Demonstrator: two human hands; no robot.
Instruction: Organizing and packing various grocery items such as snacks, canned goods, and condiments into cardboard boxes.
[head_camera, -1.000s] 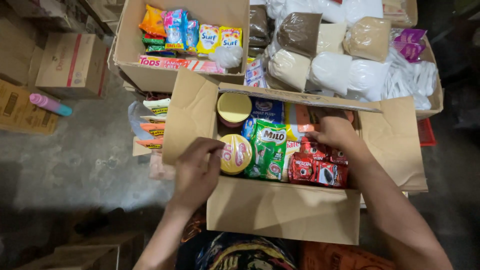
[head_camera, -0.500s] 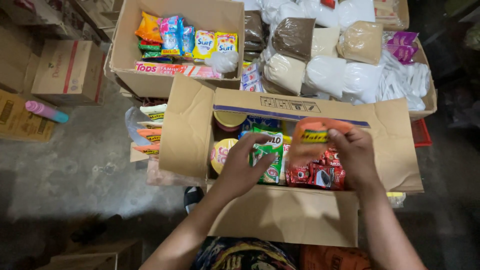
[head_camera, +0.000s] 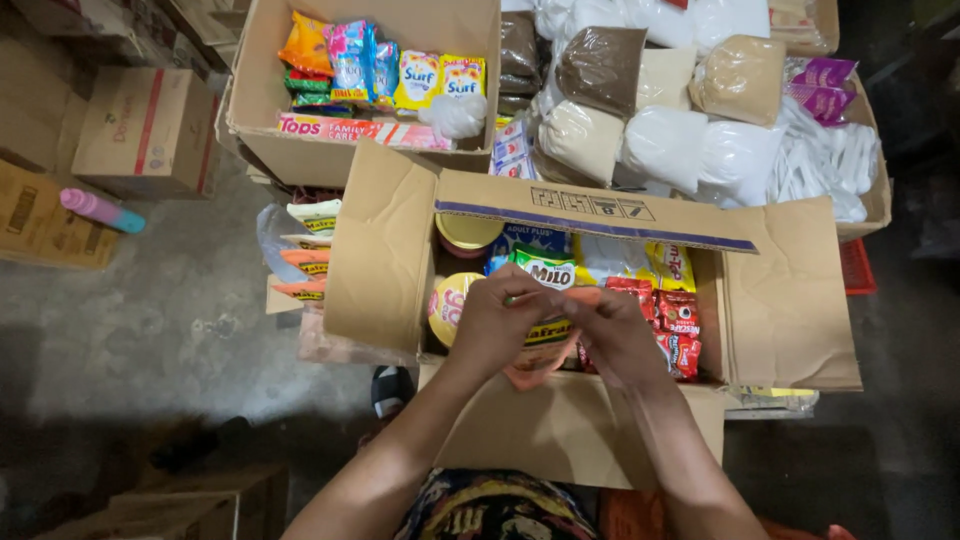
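Both of my hands meet over the front of an open cardboard box (head_camera: 560, 430). My left hand (head_camera: 495, 325) and my right hand (head_camera: 615, 335) together grip an orange packet (head_camera: 540, 352) with a yellow label, held just above the goods. Inside the box lie a green drink-powder pouch (head_camera: 545, 268), red sachets (head_camera: 675, 320), a yellow packet (head_camera: 668, 265) and two round yellow-lidded tubs (head_camera: 450, 300). Most of the orange packet is hidden by my fingers.
Behind stands a second carton (head_camera: 262, 95) with detergent sachets and snack packs. To its right a box holds several clear bags of white and brown powders (head_camera: 665, 145). Closed cartons (head_camera: 140, 130) and a pink and blue bottle (head_camera: 100, 210) lie left on the concrete floor.
My right hand lifted the orange packet from the right side of the box and brought it toward the middle. My left hand left the round tub and joined it on the packet.
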